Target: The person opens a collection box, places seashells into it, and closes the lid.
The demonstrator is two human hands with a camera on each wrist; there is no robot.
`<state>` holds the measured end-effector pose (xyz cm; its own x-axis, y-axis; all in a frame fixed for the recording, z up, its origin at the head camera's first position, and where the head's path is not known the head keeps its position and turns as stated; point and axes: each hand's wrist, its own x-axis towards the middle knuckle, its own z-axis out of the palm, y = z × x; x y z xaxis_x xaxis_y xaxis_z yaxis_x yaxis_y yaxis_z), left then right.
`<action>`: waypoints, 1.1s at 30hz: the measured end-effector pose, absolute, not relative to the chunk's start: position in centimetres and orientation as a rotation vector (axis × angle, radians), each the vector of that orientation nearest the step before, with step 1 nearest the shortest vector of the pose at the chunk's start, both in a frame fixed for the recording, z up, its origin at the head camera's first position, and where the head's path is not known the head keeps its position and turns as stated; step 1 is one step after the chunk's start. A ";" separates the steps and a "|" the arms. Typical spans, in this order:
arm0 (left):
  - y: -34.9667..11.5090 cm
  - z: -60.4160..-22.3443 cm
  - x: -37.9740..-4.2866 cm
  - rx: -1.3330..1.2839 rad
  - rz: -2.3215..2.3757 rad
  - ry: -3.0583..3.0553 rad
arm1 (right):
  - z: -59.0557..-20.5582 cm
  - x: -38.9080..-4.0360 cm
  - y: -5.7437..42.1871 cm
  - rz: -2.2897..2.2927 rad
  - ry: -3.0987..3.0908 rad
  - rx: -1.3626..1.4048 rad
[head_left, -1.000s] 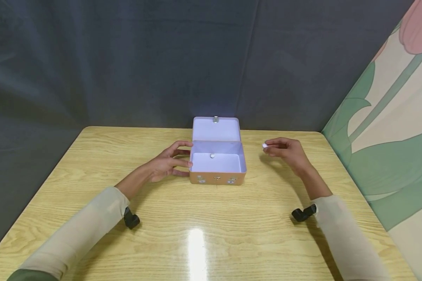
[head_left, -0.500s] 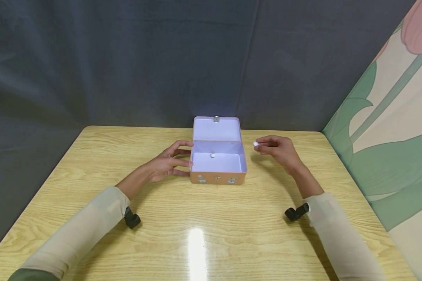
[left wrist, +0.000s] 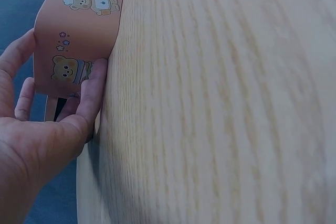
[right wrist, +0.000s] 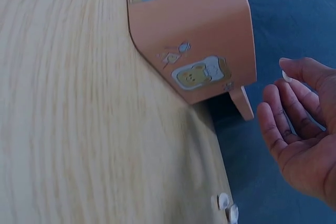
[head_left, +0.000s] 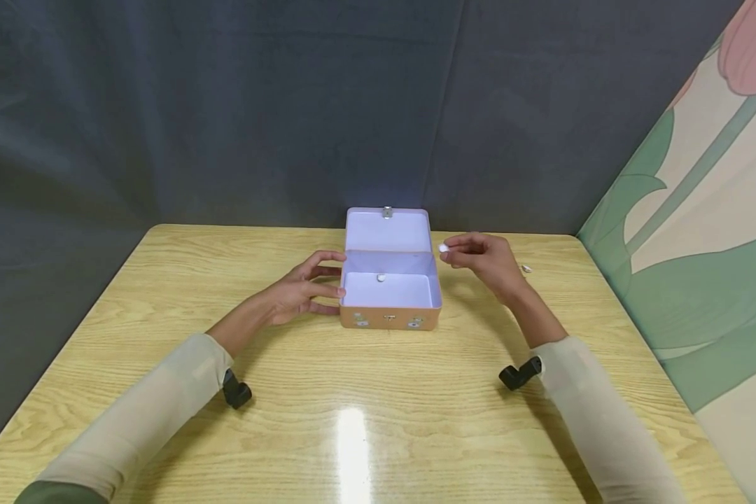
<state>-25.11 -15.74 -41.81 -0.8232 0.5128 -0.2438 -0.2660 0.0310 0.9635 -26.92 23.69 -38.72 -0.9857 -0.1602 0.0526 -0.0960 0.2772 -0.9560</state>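
In the head view, an orange tin box (head_left: pixel 390 319) with a lilac inside and bear pictures stands at the table's back, lid raised. One small white shell-like piece (head_left: pixel 381 278) lies inside it. My left hand (head_left: pixel 299 290) touches the box's left end with spread fingers; in the left wrist view, fingertips (left wrist: pixel 94 85) rest against its front corner and rim. My right hand (head_left: pixel 481 259) pinches another small white shell-like piece (head_left: pixel 444 248) between thumb and fingertips, beside the box's back right corner. In the right wrist view, that held piece (right wrist: pixel 286 76) sits at the thumb tip.
Two small white shell-like pieces (right wrist: pixel 223 201) lie near the table edge behind my right hand. The wooden table (head_left: pixel 277 420) ends just behind the box, against a dark curtain (head_left: pixel 277 119). A flower-patterned panel (head_left: pixel 699 245) stands along the right side.
My right hand has moved left and slightly back toward the box with the white piece. White pieces on the table behind it have come into sight. My left hand and the box stay put.
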 end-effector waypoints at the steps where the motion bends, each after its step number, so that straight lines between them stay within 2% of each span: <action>1: -15.8 -41.8 -25.1 0.249 1.848 1.770 | -38.7 -27.0 23.5 -1.847 2.465 -0.246; 33: -15.4 -41.7 -25.2 0.236 1.842 1.778 | -37.4 -27.5 18.0 -1.698 2.538 -0.387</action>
<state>-25.17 -15.42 -41.72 -0.8258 0.5042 -0.2526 -0.2702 0.0395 0.9620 -27.50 18.02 -37.45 -0.9664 -0.2422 0.0863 -0.1721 0.3603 -0.9168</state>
